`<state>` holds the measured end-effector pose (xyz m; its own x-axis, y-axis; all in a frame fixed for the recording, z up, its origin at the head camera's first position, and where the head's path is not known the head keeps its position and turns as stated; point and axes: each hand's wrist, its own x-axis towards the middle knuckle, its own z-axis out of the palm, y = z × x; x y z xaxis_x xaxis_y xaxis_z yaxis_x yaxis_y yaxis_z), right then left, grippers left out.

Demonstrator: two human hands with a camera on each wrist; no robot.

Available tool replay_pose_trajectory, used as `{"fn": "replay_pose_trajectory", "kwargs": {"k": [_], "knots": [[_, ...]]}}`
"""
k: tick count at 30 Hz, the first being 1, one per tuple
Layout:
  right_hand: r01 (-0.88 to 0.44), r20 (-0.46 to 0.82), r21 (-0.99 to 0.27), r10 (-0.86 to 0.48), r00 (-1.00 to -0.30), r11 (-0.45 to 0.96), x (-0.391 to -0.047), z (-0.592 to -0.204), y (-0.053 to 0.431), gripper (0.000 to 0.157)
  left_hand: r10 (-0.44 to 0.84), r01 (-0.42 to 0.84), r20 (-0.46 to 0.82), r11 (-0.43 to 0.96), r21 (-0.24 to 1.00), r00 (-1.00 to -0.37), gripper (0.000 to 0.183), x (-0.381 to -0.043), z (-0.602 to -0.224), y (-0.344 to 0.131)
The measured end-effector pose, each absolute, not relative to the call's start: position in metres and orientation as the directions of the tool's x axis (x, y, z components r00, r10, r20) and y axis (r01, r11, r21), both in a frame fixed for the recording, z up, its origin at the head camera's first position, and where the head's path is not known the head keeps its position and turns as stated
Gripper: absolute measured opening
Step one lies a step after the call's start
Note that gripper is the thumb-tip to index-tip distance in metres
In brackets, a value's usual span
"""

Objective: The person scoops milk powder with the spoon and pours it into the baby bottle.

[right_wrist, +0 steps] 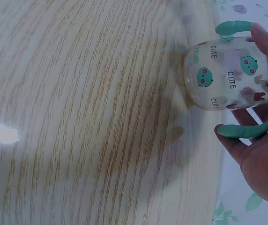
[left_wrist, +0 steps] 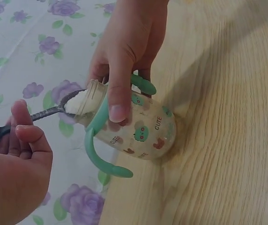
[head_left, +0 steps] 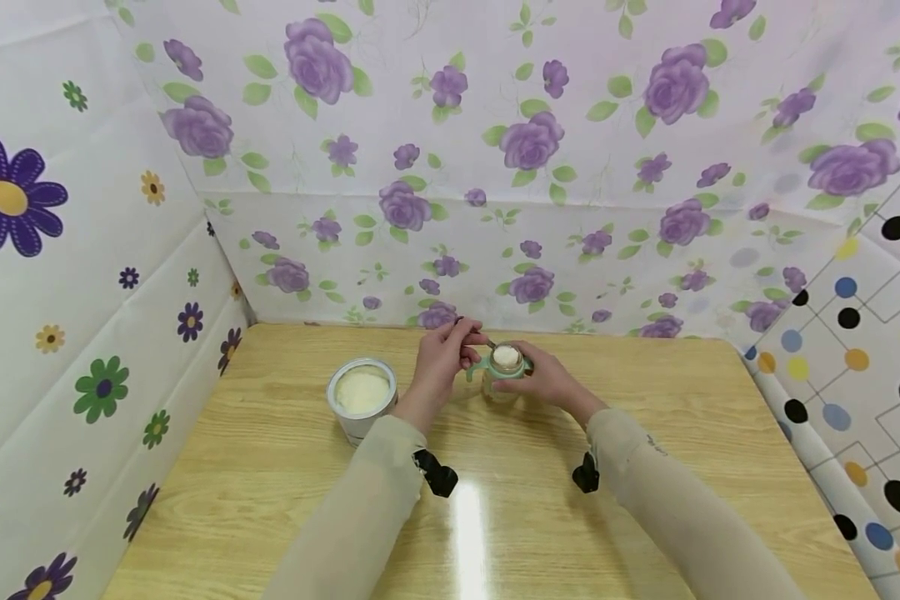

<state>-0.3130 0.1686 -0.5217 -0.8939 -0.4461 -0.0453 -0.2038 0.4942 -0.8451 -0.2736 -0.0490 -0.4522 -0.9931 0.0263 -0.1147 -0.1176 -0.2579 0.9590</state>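
My left hand (head_left: 441, 358) pinches the dark handle of a scoop (left_wrist: 49, 113). White powder (left_wrist: 77, 103) is heaped in the scoop's bowl, which sits right at the open mouth of a clear baby bottle (left_wrist: 145, 129). The bottle has a green collar with two curved handles (left_wrist: 107, 161) and carries small printed pictures and the word CUTE. My right hand (head_left: 543, 377) grips the bottle around its upper part, thumb on the near side. In the right wrist view the bottle's rounded base (right_wrist: 195, 75) shows, and its mouth is out of frame.
A round tin (head_left: 362, 400) of pale powder stands, lid off, on the wooden table (head_left: 570, 533) to the left, beside my left wrist. Flowered cloth (head_left: 450, 250) hangs close behind the table's back edge, with patterned cloth on both sides.
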Motion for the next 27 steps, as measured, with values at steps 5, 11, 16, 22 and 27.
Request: {"fn": "replay_pose_trajectory", "kwargs": {"k": [5,11,16,22,27], "knots": [[-0.209,-0.041,-0.854,-0.462,-0.886,0.477,-0.311,-0.523,0.167,0.071,0.047,-0.075,-0.067,-0.184,0.98,-0.997,0.023,-0.272,-0.458,-0.049],[-0.219,-0.036,-0.845,-0.46,-0.887,0.487,-0.308,-0.522,0.166,0.072,0.1,0.055,0.057,-0.031,0.998,-0.993,0.025,-0.271,-0.47,-0.052],[-0.216,-0.041,-0.842,-0.459,-0.887,0.494,-0.308,-0.52,0.165,0.072,0.115,0.12,0.115,0.036,0.992,-0.987,0.026,-0.272,-0.476,-0.054],[-0.208,-0.051,-0.836,-0.449,-0.892,0.507,-0.309,-0.519,0.167,0.074,0.122,0.127,0.123,0.02,0.992,-0.985,0.023,-0.273,-0.474,-0.052],[-0.214,-0.046,-0.834,-0.45,-0.892,0.509,-0.309,-0.519,0.17,0.073,0.128,0.131,0.128,0.015,0.991,-0.984,0.02,-0.274,-0.473,-0.051]]}}
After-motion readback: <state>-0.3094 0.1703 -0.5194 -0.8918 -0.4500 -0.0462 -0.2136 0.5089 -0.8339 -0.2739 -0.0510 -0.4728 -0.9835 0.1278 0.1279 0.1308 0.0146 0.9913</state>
